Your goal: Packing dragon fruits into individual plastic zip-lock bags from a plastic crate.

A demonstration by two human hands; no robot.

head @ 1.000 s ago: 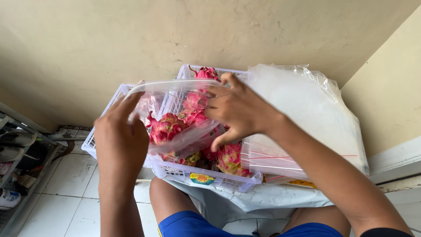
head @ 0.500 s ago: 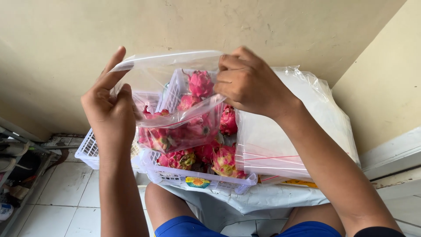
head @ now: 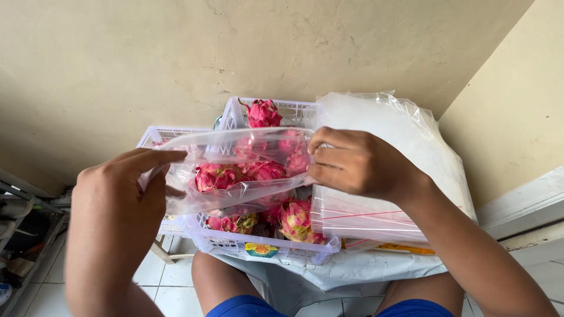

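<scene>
A clear plastic zip bag (head: 235, 167) with pink dragon fruits (head: 214, 176) inside is held level between both hands, above a white plastic basket (head: 264, 246). My left hand (head: 120, 194) pinches the bag's left end. My right hand (head: 358, 164) grips its right end, fingers curled over the top edge. More dragon fruits (head: 294, 218) lie in the basket below, and one (head: 262, 113) sits at its far end.
A stack of empty clear zip bags (head: 388, 176) lies to the right of the basket on a white-wrapped surface. A second white basket (head: 155, 136) stands to the left. Beige walls close in behind and at right. My knees in blue shorts (head: 247, 305) are below.
The bag was raised and held upright half a second ago; both hands have since lowered it and turned it flat over the basket, pulling its ends apart.
</scene>
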